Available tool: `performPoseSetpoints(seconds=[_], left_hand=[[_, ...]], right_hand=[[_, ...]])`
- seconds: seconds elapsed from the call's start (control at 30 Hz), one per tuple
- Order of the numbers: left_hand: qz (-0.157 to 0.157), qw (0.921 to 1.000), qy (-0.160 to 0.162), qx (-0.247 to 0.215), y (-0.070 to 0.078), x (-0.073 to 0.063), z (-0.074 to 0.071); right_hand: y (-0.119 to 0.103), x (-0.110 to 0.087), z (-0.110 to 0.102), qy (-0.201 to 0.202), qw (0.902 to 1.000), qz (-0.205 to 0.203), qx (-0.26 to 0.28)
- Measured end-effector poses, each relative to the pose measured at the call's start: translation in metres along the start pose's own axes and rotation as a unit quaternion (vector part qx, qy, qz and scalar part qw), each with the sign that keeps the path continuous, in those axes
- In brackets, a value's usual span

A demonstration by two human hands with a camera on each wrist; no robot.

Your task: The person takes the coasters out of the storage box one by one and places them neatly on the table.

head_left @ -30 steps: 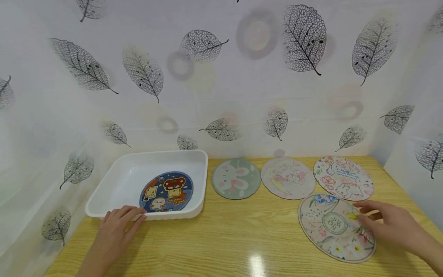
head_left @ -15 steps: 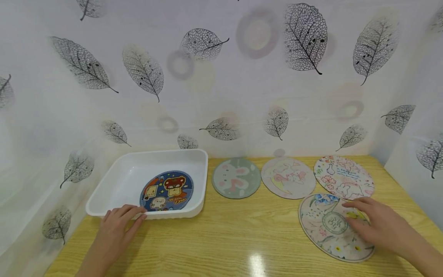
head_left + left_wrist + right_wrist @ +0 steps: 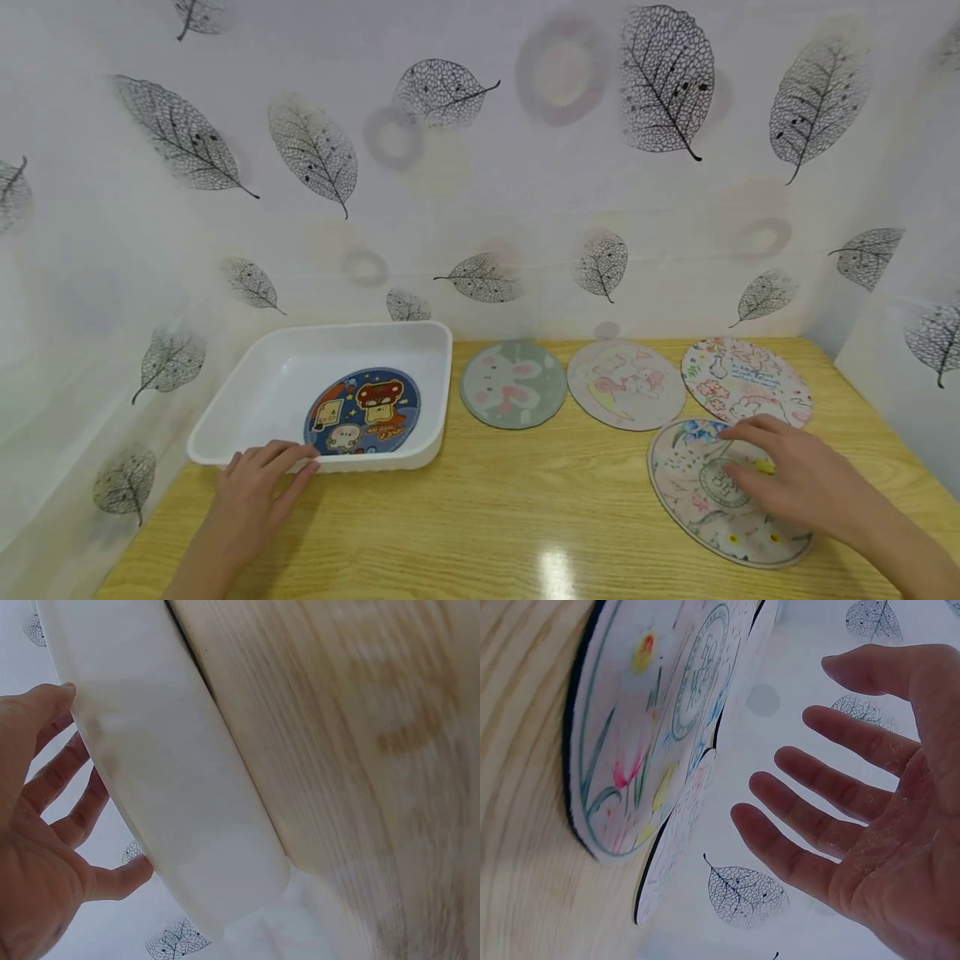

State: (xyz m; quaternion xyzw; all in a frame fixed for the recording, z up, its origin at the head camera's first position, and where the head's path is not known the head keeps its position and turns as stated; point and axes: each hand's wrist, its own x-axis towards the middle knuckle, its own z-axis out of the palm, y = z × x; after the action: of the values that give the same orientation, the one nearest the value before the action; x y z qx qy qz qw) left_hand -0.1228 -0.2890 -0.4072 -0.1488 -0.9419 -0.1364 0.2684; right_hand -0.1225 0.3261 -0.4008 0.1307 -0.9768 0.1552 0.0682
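My left hand [image 3: 258,492] holds the near rim of a white plastic tray [image 3: 262,367], fingers over the edge. In the left wrist view, the thumb [image 3: 54,699] touches the rim from outside while several fingers reach behind it. A dark blue round mat [image 3: 363,412] with cartoon figures lies in the tray. Over a round floral mat [image 3: 697,508] hovers my right hand [image 3: 806,479], hiding part of its right side. Its fingers are spread and loosely bent, with nothing held. The right wrist view shows a gap between them and the floral mat [image 3: 641,727], which is thin and dark-backed.
Along the back of the wooden table [image 3: 480,533] lie a green rabbit mat [image 3: 513,385], a pale pink mat [image 3: 626,385] and a white-pink rabbit mat [image 3: 738,379]. A leaf-patterned curtain [image 3: 510,192] rises behind them. The floral mat is close to the rabbit mat behind it.
My right hand has moved left and slightly away from me, from the floral mat's right edge to above its middle. The left hand stays at the tray rim.
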Motion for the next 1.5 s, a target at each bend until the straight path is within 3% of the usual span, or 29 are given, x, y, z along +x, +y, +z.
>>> performPoseSetpoints(seconds=[0.47, 1.07, 1.5], left_hand=[[-0.014, 0.9998, -0.014, 0.001, 0.0, 0.001, 0.001], [-0.008, 1.0, -0.004, -0.002, -0.001, 0.001, 0.0], [-0.012, 0.9999, -0.004, -0.003, -0.001, 0.001, 0.0]], right_hand=[[-0.024, 0.019, 0.004, 0.012, 0.9984, -0.054, -0.004], [-0.056, 0.043, 0.008, -0.009, 0.9973, -0.073, 0.007], [-0.068, 0.054, 0.012, 0.003, 0.9952, -0.098, 0.009]])
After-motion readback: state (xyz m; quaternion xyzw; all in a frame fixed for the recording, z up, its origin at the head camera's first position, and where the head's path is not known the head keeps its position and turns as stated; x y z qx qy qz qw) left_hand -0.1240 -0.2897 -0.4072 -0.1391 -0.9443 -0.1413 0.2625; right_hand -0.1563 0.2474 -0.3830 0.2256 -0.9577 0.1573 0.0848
